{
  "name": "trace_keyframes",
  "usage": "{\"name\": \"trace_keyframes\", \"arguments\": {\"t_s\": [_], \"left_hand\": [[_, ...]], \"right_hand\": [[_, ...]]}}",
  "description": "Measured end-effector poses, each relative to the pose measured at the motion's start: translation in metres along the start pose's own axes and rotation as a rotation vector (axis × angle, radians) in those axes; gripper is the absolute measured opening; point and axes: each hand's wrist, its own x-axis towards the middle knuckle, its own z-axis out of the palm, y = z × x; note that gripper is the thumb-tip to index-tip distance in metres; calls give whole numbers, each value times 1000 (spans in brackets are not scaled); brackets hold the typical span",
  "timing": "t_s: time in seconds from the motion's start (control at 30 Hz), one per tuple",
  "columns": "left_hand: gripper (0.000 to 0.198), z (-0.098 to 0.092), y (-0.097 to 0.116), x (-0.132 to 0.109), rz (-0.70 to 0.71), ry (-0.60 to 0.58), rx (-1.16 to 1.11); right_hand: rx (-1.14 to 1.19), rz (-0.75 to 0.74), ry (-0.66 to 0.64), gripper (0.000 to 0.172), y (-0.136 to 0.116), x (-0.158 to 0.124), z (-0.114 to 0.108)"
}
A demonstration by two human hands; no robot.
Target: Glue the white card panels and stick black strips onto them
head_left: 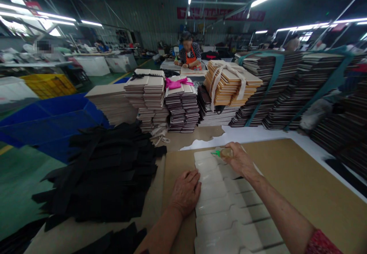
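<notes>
A row of overlapping white flat pieces (226, 208) lies on a brown cardboard sheet (301, 185) in front of me. My left hand (186, 191) rests flat on the left edge of the white pieces, fingers stretched out. My right hand (239, 158) is closed around a small clear bottle with a green nozzle (222, 153), whose tip points left over the far end of the row.
A heap of black flat pieces (106, 170) lies to the left. Tied stacks of board pieces (183, 105) line the far side of the table, taller stacks (286, 89) at right. A blue bin (48, 124) stands left. A person in an orange apron (189, 55) works beyond.
</notes>
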Motion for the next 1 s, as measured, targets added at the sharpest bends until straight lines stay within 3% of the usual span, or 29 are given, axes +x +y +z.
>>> {"name": "trace_keyframes", "arguments": {"t_s": [0.47,0.67,0.9,1.0], "left_hand": [[31,1,0,-1,5,16,-24],[32,1,0,-1,-6,15,-20],[32,2,1,-1,-8,8,-37],[32,2,1,-2,-15,-2,-39]], "right_hand": [[-9,-1,-12,28,-32,-9,19],[-11,-79,-67,28,-54,-15,32],[-121,20,-12,27,-8,-6,0],[-154,44,4,27,-9,-7,0]]}}
